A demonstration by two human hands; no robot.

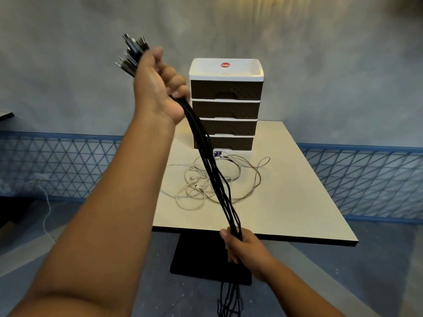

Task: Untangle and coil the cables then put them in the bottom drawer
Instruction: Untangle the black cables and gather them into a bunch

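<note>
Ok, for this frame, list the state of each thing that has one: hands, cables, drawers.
Left hand: raised, gripping the black cables near their plugs.
Right hand: low, gripping the same bundle.
Black cables: bunched, stretched between the hands, uncoiled.
White cables: lying tangled on the table.
Drawer unit: upright, all four drawers closed.
Bottom drawer: closed.

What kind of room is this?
Hard to say; maybe a plain workroom. There is a bare grey wall, a blue mesh fence, and one table with a drawer unit.

Beige table (pixel 286 202); drawer unit (pixel 225 106), tangled pale cables (pixel 219 179) on top
</note>
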